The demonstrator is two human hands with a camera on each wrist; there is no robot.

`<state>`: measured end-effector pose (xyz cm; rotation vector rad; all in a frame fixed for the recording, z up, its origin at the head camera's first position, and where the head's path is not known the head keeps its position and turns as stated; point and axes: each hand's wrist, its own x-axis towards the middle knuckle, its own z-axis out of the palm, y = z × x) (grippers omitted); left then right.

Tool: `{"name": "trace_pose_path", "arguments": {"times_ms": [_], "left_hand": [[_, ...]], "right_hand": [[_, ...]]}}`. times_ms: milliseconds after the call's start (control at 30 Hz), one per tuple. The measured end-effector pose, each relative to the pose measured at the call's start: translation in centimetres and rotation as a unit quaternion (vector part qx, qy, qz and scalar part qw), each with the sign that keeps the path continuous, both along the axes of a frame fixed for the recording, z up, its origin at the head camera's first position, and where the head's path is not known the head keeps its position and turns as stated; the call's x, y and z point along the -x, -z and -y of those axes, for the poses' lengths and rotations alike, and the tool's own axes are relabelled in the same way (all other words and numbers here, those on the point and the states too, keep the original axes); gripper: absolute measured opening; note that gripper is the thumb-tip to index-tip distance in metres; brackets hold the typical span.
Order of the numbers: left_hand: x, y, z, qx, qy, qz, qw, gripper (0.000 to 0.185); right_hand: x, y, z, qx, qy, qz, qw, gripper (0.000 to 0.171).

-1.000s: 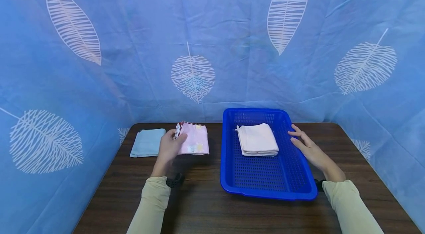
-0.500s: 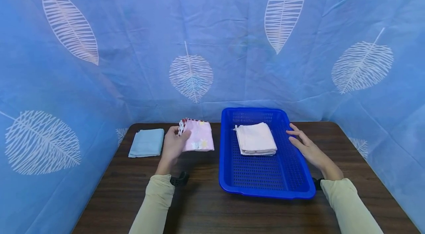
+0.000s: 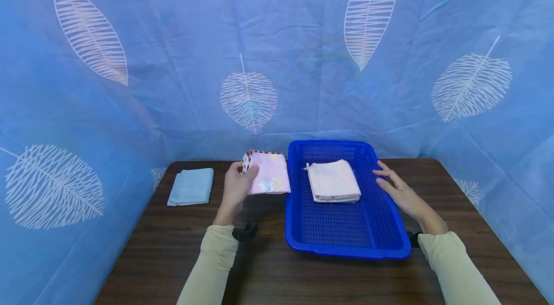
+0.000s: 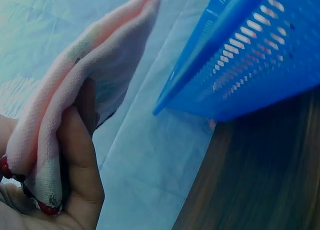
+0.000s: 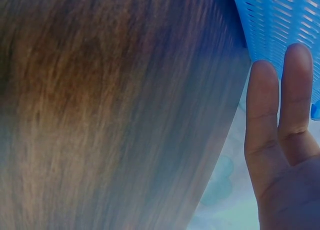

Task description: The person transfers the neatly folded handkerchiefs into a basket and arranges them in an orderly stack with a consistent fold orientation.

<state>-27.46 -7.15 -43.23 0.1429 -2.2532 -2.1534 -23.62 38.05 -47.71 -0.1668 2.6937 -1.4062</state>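
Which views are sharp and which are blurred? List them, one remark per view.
Head view: evenly lit and sharp, with the blue basket and the backdrop bowed by a wide lens. Left wrist view: the pink cloth in the left hand is soft, the basket smeared. Right wrist view: the wooden table is blurred; the right hand is clearer.

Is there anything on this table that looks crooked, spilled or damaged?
Nothing stands out. The white cloths lie folded in the blue basket, the light blue cloth lies flat, and the left hand holds the pink cloth.
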Motion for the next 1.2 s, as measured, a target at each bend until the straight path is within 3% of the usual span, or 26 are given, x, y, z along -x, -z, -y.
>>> {"name": "trace_pose_path", "arguments": {"times_ms": [233, 1200], "left_hand": [[0.0, -0.3, -1.6, -0.03, 0.004, -0.001, 0.9995, 0.04], [0.3, -1.2, -7.2, -0.058, 0.047, -0.006, 0.9972, 0.04]], "right_hand": [[0.1, 0.1, 0.1, 0.003, 0.0, -0.001, 1.0, 0.06], [0.2, 0.3, -0.2, -0.008, 0.0, -0.002, 1.0, 0.059]]}}
